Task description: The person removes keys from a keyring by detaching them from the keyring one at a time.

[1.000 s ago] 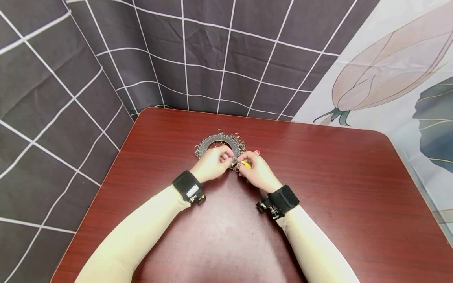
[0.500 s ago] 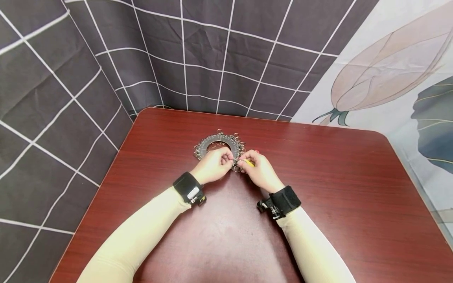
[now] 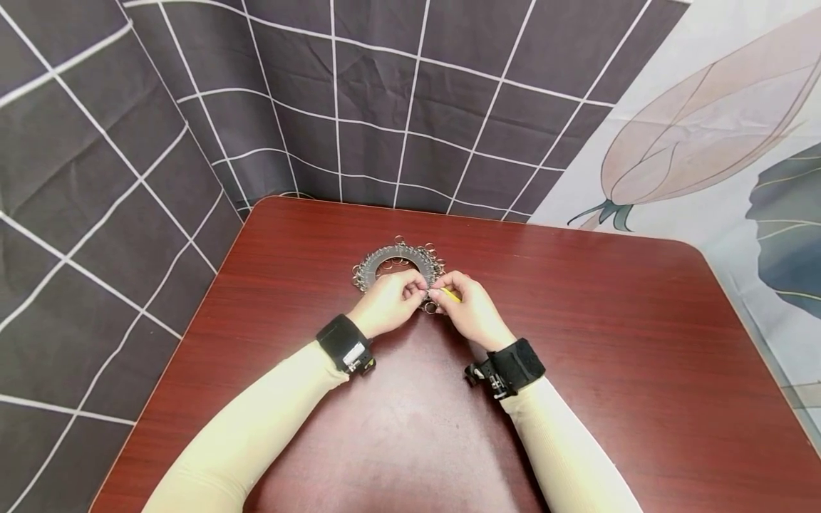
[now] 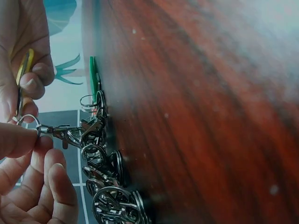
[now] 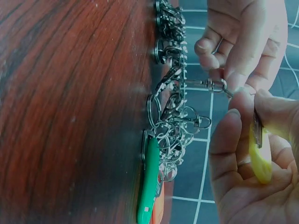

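A flat grey ring [image 3: 388, 254] edged with many metal swivel clasps and split rings lies on the table. At its near right edge my left hand [image 3: 387, 303] pinches a split ring [image 4: 31, 117] between thumb and forefinger. That ring hangs from a swivel clasp [image 4: 60, 132], which reaches out from the cluster. My right hand [image 3: 473, 310] holds a small yellow piece [image 5: 260, 161] with a metal strip along it. Its thumb and forefinger pinch the strip's end right at the split ring. The exact kind of the yellow piece cannot be told.
Beside the clasps lie a green piece [image 5: 149, 182] of similar shape and an orange one [image 5: 159, 205], low against the reddish wood table [image 3: 609, 342]. Dark gridded cloth [image 3: 372, 92] hangs behind and left, a flower-patterned cloth [image 3: 693, 135] at the right.
Both hands stay at the ring's near right edge with small finger shifts. The yellow piece has turned slightly in the right hand, and the red spot beyond that hand is now mostly covered.
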A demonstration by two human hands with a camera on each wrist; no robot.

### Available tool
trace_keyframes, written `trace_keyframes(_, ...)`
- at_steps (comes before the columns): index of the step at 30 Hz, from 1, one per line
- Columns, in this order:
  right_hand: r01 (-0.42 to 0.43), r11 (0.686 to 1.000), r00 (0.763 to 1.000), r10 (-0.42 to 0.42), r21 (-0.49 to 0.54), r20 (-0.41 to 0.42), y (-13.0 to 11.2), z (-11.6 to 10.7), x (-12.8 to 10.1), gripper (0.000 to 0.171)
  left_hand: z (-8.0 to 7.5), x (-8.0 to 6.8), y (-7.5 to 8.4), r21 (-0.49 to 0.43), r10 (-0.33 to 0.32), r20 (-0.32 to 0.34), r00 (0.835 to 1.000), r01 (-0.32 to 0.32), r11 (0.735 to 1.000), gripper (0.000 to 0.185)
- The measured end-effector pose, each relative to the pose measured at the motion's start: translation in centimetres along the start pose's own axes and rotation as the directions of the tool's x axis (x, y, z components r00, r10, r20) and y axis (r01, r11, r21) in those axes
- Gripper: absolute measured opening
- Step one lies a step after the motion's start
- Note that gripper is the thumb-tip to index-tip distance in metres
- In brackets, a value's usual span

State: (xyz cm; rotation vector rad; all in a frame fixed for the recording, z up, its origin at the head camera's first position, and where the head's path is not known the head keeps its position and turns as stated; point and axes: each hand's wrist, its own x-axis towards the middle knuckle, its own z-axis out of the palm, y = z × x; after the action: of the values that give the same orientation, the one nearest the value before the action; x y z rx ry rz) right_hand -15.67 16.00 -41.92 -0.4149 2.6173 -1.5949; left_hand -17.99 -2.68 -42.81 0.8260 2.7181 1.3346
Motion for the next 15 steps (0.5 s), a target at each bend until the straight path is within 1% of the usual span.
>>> trace_keyframes(2,0.011,0.999,1.0,-0.011,0.04,-0.007,0.02,0.05,0.01,0.012,0.04,0.0,-0.04,0.023,0.005,-0.002,1.0,-0.005,1.0,0.004)
trace_keyframes(5,0.017,0.997,1.0,-0.016,0.072,-0.016,0.07,0.1,0.03,0.011,0.03,0.0,-0.02,0.079,0.015,-0.004,1.0,-0.015,0.997,0.004)
trace_keyframes(9,0.017,0.998,1.0,-0.017,0.054,-0.015,0.09,0.12,0.08,0.006,0.03,-0.02,0.08,0.152,0.03,-0.005,1.0,-0.029,0.988,0.004)
trace_keyframes(15,0.022,0.999,1.0,-0.021,0.03,-0.014,0.18,0.19,0.14,0.007,0.06,0.0,0.01,0.169,0.037,-0.005,0.999,-0.036,0.985,0.004)
